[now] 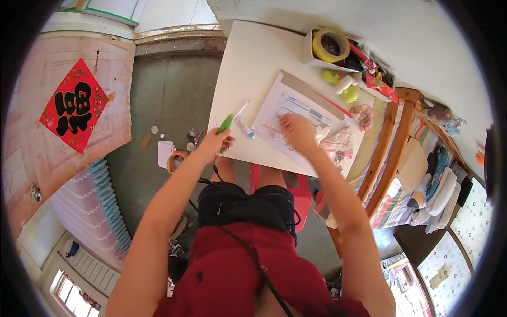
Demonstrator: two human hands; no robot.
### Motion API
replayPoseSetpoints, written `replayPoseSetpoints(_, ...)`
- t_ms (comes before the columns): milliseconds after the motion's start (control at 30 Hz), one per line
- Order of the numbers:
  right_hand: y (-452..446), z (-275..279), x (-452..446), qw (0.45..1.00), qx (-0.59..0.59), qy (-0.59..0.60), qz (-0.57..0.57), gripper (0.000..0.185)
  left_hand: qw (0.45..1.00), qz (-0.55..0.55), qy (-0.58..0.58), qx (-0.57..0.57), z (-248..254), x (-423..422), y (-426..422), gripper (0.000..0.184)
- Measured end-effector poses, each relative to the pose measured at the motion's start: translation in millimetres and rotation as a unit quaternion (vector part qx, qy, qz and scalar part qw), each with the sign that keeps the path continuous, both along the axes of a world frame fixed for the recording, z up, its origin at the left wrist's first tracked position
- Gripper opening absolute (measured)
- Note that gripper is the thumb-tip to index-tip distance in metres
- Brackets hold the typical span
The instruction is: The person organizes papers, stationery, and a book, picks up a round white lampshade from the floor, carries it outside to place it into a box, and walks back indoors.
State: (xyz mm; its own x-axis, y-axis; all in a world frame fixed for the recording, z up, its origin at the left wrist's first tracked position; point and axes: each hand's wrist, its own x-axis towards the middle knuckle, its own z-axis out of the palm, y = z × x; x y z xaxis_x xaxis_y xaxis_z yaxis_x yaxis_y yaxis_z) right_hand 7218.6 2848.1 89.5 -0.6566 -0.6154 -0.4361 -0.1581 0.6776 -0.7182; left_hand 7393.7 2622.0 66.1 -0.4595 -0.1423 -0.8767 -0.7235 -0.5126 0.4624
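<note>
My left hand (219, 141) is closed around the green handle of a knife (225, 123), and its thin pale blade points up and to the right over the table's near-left part. Beside it on the tabletop lies a small white-and-blue tube (244, 128). My right hand (297, 131) rests over a flat cardboard mailer (272, 100) with curled fingers; whatever they grip, if anything, is hidden. A printed shipping label (303, 108) shows on the mailer just beyond those fingers. Near the right wrist lies a small white object (321, 133) that I cannot identify.
On the white table (248, 53), a box (311, 61) at the back holds a yellow tape roll (330, 45) and clutter. Soft toys (348, 94) and a patterned pouch (338, 143) sit at right. A wooden bed frame (388, 142) borders that side. Below me is a red stool (302, 203).
</note>
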Motion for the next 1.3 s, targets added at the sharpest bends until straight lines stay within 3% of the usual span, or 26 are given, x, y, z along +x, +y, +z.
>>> replayPoseSetpoints(33,-13,-15,26,0.997,-0.075,0.018,0.002,0.013,0.998,-0.036,-0.005,-0.046,-10,-4,-9,0.025)
replayPoseSetpoints(100,-43,-50,64,0.996,-0.07,0.05,0.01,0.016,0.991,-0.102,0.003,-0.087,-40,-7,-29,0.026)
replayPoseSetpoints(167,-69,-77,88,0.994,-0.038,0.101,0.028,0.023,0.953,-0.209,-0.035,-0.218,-49,-18,-39,0.031)
replayPoseSetpoints(233,-90,-95,102,0.991,0.094,0.099,-0.004,0.027,0.93,-0.242,-0.011,-0.277,-49,-30,-37,0.037)
replayPoseSetpoints(267,-96,-101,106,0.99,0.096,0.1,-0.014,0.027,0.897,-0.279,0.024,-0.343,-52,-37,-36,0.037)
replayPoseSetpoints(300,-101,-102,107,0.99,0.105,0.093,-0.031,0.028,0.858,-0.31,0.061,-0.406,-55,-43,-34,0.038)
replayPoseSetpoints(367,-103,-101,110,0.987,0.122,0.087,-0.053,0.028,0.858,-0.313,0.068,-0.402,-61,-54,-28,0.037)
replayPoseSetpoints(433,-100,-78,108,0.987,0.136,0.063,-0.051,0.027,0.781,-0.335,0.112,-0.516,-65,-61,-19,0.034)
replayPoseSetpoints(533,-90,-64,116,0.981,0.185,0.038,-0.031,0.028,0.779,-0.351,0.117,-0.507,-67,-70,-10,0.027)
replayPoseSetpoints(700,-68,-88,142,0.976,0.199,0.078,-0.047,0.03,0.768,-0.406,0.112,-0.482,-68,-72,-9,0.019)
replayPoseSetpoints(767,-63,-86,144,0.972,0.205,0.09,-0.066,0.032,0.809,-0.406,0.079,-0.417,-64,-68,-12,0.021)
replayPoseSetpoints(800,-66,-78,144,0.975,0.119,0.108,-0.151,0.027,0.841,-0.396,0.103,-0.354,-68,-64,-16,0.024)
replayPoseSetpoints(833,-69,-70,142,0.964,0.031,0.128,-0.233,0.024,0.84,-0.403,0.11,-0.348,-56,-64,-13,0.024)
replayPoseSetpoints(867,-74,-62,138,0.961,0.038,0.13,-0.24,0.024,0.881,-0.381,0.108,-0.258,-42,-61,-11,0.026)
replayPoseSetpoints(900,-79,-55,131,0.942,-0.036,-0.005,-0.334,0.022,0.914,-0.356,0.104,-0.166,-30,-60,-6,0.028)
replayPoseSetpoints(933,-79,-52,127,0.892,-0.112,-0.138,-0.416,0.024,0.912,-0.362,0.106,-0.162,-24,-56,0,0.028)
replayPoseSetpoints(1000,-69,-55,126,0.892,-0.106,-0.148,-0.414,0.026,0.936,-0.328,0.116,-0.052,-17,-53,9,0.029)
replayPoseSetpoints(1067,-59,-61,121,0.894,-0.104,-0.161,-0.405,0.029,0.944,-0.311,0.104,-0.032,-16,-58,15,0.03)
replayPoseSetpoints(1100,-50,-64,119,0.856,-0.139,-0.157,-0.473,0.028,0.953,-0.29,0.09,-0.013,-16,-58,16,0.031)
replayPoseSetpoints(1133,-42,-58,113,0.811,-0.172,-0.153,-0.537,0.028,0.953,-0.289,0.087,-0.017,-23,-58,15,0.031)
replayPoseSetpoints(1233,8,-52,98,0.844,-0.076,-0.052,-0.528,0.019,0.962,-0.253,0.06,-0.085,-46,-66,0,0.035)
replayPoseSetpoints(1267,29,-67,99,0.879,-0.01,0.056,-0.473,0.016,0.897,-0.382,0.056,-0.218,-48,-69,-7,0.035)
replayPoseSetpoints(1300,39,-50,91,0.893,0.014,0.081,-0.443,0.018,0.796,-0.497,0.048,-0.342,-49,-71,-13,0.035)
